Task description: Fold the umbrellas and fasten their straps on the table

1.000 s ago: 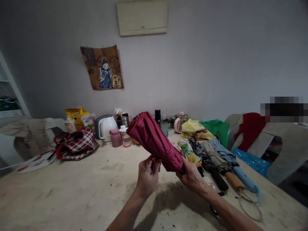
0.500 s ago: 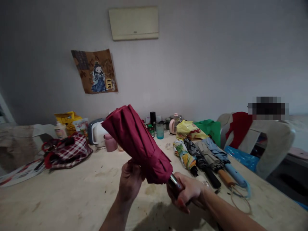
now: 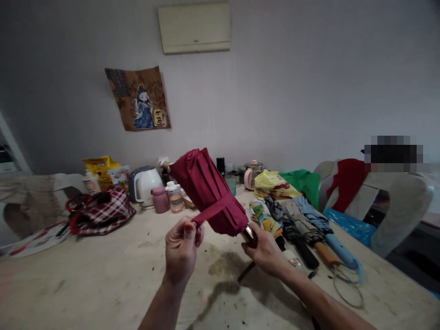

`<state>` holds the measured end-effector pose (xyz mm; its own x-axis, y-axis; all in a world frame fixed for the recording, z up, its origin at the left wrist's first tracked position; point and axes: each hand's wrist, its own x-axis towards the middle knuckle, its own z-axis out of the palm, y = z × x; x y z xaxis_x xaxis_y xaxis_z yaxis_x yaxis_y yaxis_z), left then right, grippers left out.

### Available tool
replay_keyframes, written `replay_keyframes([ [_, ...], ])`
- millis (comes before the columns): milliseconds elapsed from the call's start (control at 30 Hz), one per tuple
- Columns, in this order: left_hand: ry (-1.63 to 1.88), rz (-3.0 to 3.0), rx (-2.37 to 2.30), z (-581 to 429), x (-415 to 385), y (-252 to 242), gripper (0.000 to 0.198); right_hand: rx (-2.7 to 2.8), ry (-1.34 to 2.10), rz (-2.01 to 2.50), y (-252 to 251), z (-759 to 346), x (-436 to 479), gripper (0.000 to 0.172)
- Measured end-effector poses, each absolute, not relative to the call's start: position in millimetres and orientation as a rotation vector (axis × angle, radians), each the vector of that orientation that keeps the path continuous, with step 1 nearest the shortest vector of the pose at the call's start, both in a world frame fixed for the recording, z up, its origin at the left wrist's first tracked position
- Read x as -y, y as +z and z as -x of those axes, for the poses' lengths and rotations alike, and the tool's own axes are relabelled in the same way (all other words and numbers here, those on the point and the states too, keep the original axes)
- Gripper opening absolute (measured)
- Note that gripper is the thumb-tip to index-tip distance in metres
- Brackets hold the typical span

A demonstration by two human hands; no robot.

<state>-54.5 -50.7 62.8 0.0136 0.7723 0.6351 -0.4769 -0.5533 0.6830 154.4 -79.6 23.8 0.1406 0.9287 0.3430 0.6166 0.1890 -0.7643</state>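
A dark red folded umbrella [image 3: 213,192] is held tilted above the table, its top toward the upper left. My right hand [image 3: 263,247] is closed round its handle, below the metal collar. Between the thumb and fingers of my left hand [image 3: 182,245] is the end of the umbrella's strap [image 3: 215,209], pulled taut across the folded cloth. Several folded umbrellas lie side by side at the right: a flowered one [image 3: 263,215], a black one [image 3: 292,233], a beige one [image 3: 305,224] and a blue one [image 3: 330,233].
A plaid bag [image 3: 106,213] lies at the left. Along the back stand a white kettle [image 3: 147,183], a pink jar [image 3: 160,200] and a clear bottle [image 3: 175,197]. A yellow bag [image 3: 275,184] is beside a green bag [image 3: 304,183]. A person's head, blurred, shows behind a chair [image 3: 405,211].
The umbrella's folds look narrower and tighter. My left hand has come away from the cloth to the lower left, drawing the strap out. My right hand has risen slightly.
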Motion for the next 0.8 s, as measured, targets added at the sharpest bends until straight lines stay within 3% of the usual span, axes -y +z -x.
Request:
replay_keyframes([
  [100, 1.197, -1.537, 0.025, 63.6, 67.0, 64.7, 0.053, 1.319, 0.287, 1.683, 21.5, -167.4, 68.8, 0.020],
  [167, 0.941, -1.584, 0.105, 65.3, 72.4, 64.8, 0.052, 1.236, 0.623, 1.501, 24.1, -170.7, 68.7, 0.025],
  [267, 0.993, -1.488, -0.061, 56.8, 69.1, 64.2, 0.046, 1.078, 1.224, 1.013, 29.9, -169.9, 74.9, 0.034],
  [467, 0.836, -1.547, -0.530, 23.0, 57.6, 49.5, 0.047, 1.003, 1.298, 0.895, 33.4, -160.2, 85.9, 0.037],
  [567, 0.939, -1.474, -0.563, 13.9, 53.0, 38.3, 0.053, 1.052, 1.352, 0.773, 37.1, -147.1, 90.6, 0.037],
  [733, 1.487, -1.267, -0.753, 13.4, 37.5, 41.2, 0.060, 1.137, 1.355, 0.812, 46.1, -130.9, 99.9, 0.030],
  [800, 1.516, -1.221, -0.649, 13.9, 31.5, 49.2, 0.057, 1.206, 1.373, 0.832, 49.6, -128.6, 104.4, 0.029],
])
